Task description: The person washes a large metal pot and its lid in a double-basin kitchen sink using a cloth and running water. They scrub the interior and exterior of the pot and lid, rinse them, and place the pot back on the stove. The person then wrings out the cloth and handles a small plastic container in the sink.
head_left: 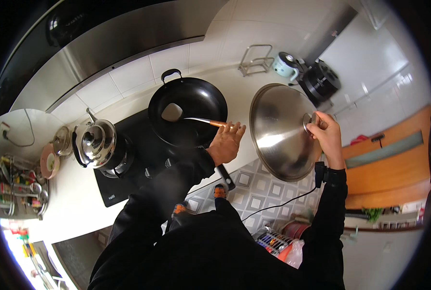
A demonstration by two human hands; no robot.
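Note:
A black wok [189, 92] sits on the glass cooktop, with a spatula [172, 112] lying in it. The spatula has a metal blade and a wooden handle that crosses the wok's right rim. My left hand [226, 143] is at the end of that handle, its fingers spread over it and not visibly wrapped round it. To the right, my right hand [327, 134] grips the knob of a large, domed metal lid [283, 130]. The lid is held up, tilted, off the wok beside the counter's edge. Part of the wok's near side is behind my left sleeve.
A steel kettle [97, 142] stands on the left burner of the black cooktop [114, 186]. Beyond it are a pink bowl [49, 162] and a utensil rack. A wire stand [255, 60], pale blue pot [285, 65] and black appliance [320, 79] line the back right. The range hood hangs above.

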